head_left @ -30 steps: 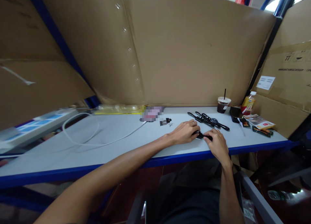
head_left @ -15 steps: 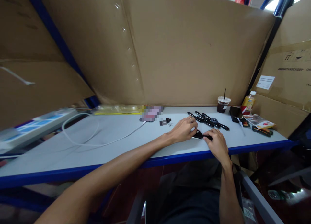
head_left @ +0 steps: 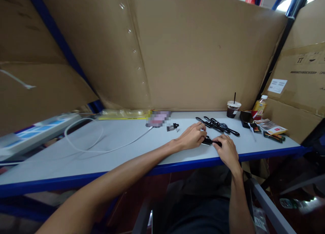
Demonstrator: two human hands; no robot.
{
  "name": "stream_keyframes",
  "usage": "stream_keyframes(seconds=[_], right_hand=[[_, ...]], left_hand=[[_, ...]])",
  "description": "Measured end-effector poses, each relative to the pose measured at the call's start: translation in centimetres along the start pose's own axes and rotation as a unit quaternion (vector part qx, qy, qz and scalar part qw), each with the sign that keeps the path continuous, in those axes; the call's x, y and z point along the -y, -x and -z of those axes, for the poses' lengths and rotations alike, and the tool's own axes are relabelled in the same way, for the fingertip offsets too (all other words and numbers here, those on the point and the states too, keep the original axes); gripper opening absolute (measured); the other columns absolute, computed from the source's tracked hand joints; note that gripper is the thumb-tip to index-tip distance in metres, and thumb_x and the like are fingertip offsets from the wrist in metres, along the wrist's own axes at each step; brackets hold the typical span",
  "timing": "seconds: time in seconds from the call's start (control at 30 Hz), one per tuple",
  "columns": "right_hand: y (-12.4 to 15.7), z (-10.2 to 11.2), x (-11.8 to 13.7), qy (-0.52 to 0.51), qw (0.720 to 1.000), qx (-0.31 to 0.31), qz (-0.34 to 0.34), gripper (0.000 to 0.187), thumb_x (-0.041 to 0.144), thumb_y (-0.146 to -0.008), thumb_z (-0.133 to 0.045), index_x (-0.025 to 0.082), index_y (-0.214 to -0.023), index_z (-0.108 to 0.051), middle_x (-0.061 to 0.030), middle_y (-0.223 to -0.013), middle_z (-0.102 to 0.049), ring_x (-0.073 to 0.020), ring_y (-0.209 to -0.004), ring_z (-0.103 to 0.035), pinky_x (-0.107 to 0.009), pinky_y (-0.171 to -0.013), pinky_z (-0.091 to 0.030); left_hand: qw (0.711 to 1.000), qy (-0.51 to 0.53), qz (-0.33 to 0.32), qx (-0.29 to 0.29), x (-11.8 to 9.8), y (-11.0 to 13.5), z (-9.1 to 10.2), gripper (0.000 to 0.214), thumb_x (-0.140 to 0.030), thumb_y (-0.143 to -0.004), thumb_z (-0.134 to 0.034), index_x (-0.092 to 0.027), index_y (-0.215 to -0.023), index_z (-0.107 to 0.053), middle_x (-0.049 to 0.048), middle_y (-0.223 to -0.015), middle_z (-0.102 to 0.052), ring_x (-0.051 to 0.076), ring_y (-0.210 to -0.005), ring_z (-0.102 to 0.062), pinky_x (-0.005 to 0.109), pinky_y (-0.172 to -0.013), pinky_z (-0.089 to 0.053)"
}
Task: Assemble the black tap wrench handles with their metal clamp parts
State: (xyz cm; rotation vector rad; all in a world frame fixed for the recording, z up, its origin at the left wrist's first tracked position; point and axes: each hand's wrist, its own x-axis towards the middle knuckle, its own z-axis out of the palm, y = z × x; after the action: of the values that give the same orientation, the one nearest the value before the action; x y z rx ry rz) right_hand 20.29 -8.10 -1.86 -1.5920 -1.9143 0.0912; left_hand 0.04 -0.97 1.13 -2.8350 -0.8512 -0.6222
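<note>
Both of my hands meet on a small black strap-like part [head_left: 210,141] lying near the front edge of the grey table [head_left: 122,153]. My left hand [head_left: 192,136], a ring on one finger, pinches its left end with curled fingers. My right hand [head_left: 226,149] grips its right end, fingers closed. Just behind my hands lie several black watch straps and a round watch body [head_left: 218,125] in a loose row.
Small metal and black parts [head_left: 173,127] sit by a pink object [head_left: 159,118]. A white cable [head_left: 101,146] loops across the left. At the right stand an iced drink cup [head_left: 233,109], a yellow bottle [head_left: 259,107], packets and tools [head_left: 273,132]. Cardboard walls surround the table.
My left hand's fingers have shifted slightly on the black part, lifting and re-pinching it. My right hand has stayed in place.
</note>
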Motion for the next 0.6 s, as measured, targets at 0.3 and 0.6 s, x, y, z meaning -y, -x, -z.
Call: stream_keyframes(seconds=[0.3, 0.6], right_hand=[[-0.05, -0.05, -0.23, -0.001, 1.000, 0.004, 0.001, 0.014, 0.018, -0.092, -0.061, 0.024, -0.097, -0.074, -0.0046, -0.103, -0.070, -0.0249, -0.106, -0.059, -0.038, -0.096, -0.042], [-0.06, 0.01, -0.12, 0.002, 1.000, 0.004, 0.004, 0.014, 0.018, -0.091, -0.062, 0.023, -0.097, -0.074, -0.0049, -0.103, -0.070, -0.0245, -0.107, -0.060, -0.038, -0.096, -0.042]], left_hand=[[1.000, 0.008, -0.008, 0.001, 0.13, 0.08, -0.09, 0.034, -0.009, -0.089, -0.051, -0.019, -0.108, -0.077, 0.0103, -0.112, -0.064, 0.024, -0.105, -0.057, 0.039, -0.092, -0.052], [0.999, 0.015, -0.046, -0.004, -0.01, 0.01, 0.13, 0.034, -0.007, -0.089, -0.051, -0.022, -0.105, -0.077, 0.0090, -0.113, -0.064, 0.022, -0.105, -0.058, 0.038, -0.092, -0.052]])
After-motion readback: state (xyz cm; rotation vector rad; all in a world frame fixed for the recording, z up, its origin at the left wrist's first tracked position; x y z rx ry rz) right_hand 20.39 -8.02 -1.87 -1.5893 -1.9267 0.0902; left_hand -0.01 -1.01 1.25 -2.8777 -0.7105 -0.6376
